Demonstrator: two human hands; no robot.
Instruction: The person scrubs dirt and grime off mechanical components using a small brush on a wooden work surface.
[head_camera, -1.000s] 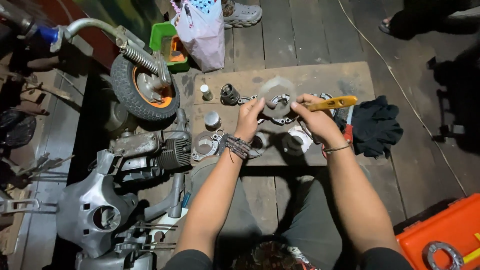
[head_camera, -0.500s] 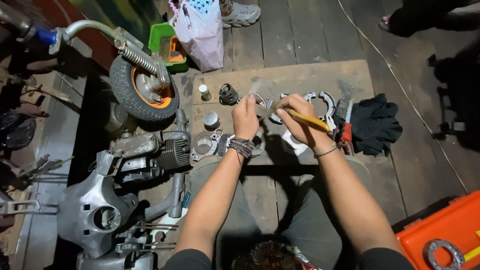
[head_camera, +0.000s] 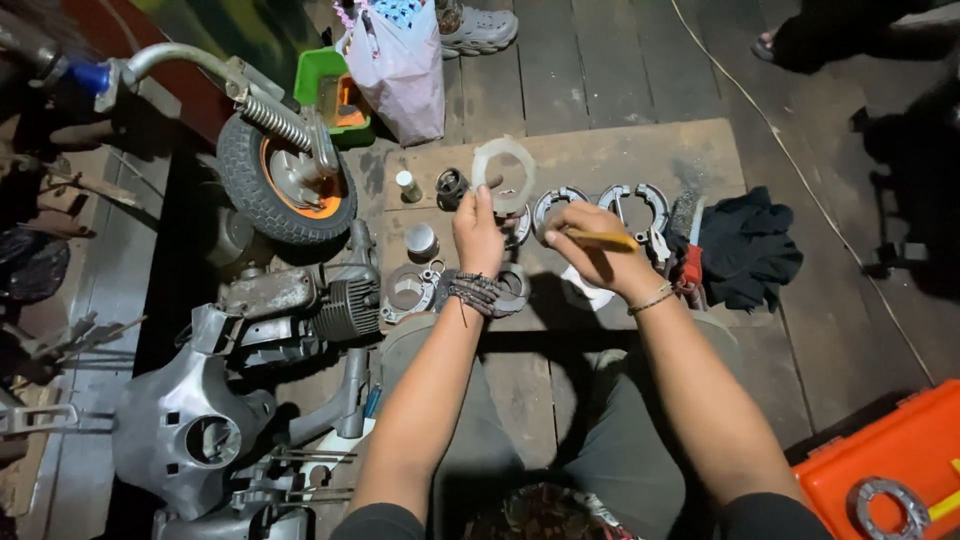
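Hands, two, bare, both forearms extended forward over a wooden board (head_camera: 640, 150) laid on the plank floor. Left hand (head_camera: 478, 235): raised, fingers closed in a pinch on the lower edge of a pale ring-shaped gasket (head_camera: 503, 172), held upright above the board; beaded bracelet at the wrist. Right hand (head_camera: 595, 248): fist curled around a yellow-handled tool (head_camera: 600, 238), shaft pointing left toward the left hand; thin bracelet at the wrist. On the board just beyond the hands: two pairs of curved brake shoes (head_camera: 630, 200). To the right, a black cloth (head_camera: 745, 245). To the left, a small wheel with orange hub (head_camera: 285, 185), an engine block (head_camera: 300, 305) and a grey scooter headset cover (head_camera: 190, 425). Orange toolbox (head_camera: 880, 470) at lower right.
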